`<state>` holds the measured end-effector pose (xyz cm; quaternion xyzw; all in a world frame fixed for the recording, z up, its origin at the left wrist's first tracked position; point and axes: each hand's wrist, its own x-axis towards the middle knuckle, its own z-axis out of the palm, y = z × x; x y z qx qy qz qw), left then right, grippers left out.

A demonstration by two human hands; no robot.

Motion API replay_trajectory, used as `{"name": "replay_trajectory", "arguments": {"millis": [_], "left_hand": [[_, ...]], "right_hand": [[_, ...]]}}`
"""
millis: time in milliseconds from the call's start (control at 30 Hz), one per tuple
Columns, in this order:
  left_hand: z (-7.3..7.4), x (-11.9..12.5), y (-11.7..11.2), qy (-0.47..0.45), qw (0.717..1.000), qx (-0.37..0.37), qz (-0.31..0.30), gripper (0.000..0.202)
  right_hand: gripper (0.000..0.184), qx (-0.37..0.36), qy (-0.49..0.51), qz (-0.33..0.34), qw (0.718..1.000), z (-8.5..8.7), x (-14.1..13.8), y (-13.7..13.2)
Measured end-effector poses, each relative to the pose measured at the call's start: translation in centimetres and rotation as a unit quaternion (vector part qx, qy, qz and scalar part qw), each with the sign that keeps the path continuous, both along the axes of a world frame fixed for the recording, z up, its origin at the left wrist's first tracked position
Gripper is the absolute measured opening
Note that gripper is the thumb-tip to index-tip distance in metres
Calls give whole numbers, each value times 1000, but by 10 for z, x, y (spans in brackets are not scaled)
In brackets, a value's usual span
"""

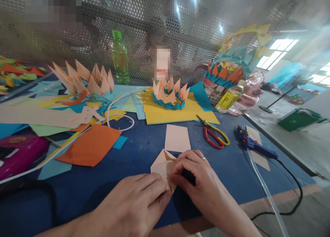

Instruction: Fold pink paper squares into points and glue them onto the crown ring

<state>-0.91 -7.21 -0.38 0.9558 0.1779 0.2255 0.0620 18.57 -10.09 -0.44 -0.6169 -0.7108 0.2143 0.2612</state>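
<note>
A pale peach piece of paper (160,163), partly folded to a point at its far end, lies at the near side of the blue table. My left hand (140,195) is closed on its near left part, fingers bent over the paper. On the right side my right hand (192,171) pinches the paper's edge between thumb and fingers; a ring shows on one finger. Just beyond them lies a flat peach paper rectangle (177,138). Scissors (215,135) with red and yellow handles rest farther right. The paper's near end is hidden by my hands.
A blue glue gun (257,147) with a cord lies at right. Peach paper crowns of points (171,96) stand at the back, one on yellow sheets (160,116). Bottles (120,60), an orange sheet (90,146) and a magenta object (23,154) surround the work area.
</note>
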Motion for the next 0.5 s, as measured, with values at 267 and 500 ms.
{"name": "replay_trajectory", "arguments": {"millis": [267,500], "left_hand": [[-3,-2,0,16,1000,8,3,35],[-4,-9,1,20,1000,5,-7,36]], "right_hand": [[15,3,-3,-18,1000,-3,-3,0],[16,26,-1,-15,1000,-6,-4,-1]]}}
